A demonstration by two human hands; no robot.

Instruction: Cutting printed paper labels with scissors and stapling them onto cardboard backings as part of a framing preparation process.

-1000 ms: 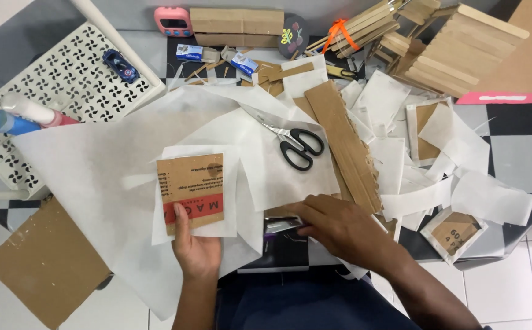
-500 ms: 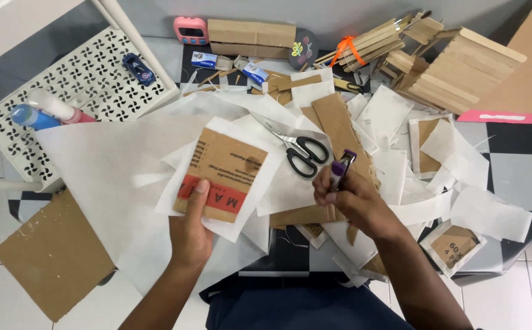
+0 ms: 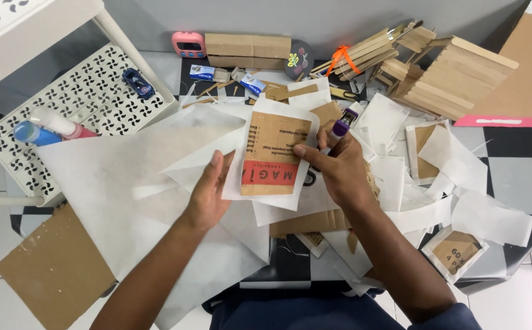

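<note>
My left hand (image 3: 208,192) holds the left edge of a white paper sheet with a brown cardboard piece (image 3: 272,153) stuck on it; the cardboard has a red band near its lower end. My right hand (image 3: 339,171) grips a purple-capped glue stick (image 3: 341,129) and also pinches the right edge of that same sheet with the thumb. The sheet is lifted a little above the heap of white paper (image 3: 125,183) on the floor. The scissors are hidden under my right hand.
A white perforated shelf (image 3: 88,98) with a toy car (image 3: 138,83) and bottles (image 3: 52,128) stands at the left. Wooden stick stacks (image 3: 455,73) lie at the back right. Cardboard scraps (image 3: 52,269) and paper-wrapped cardboard pieces (image 3: 455,250) are scattered around.
Both hands moved up and toward the middle. My right hand picked up the glue stick from the pile and now also pinches the sheet, which has risen and turned upright.
</note>
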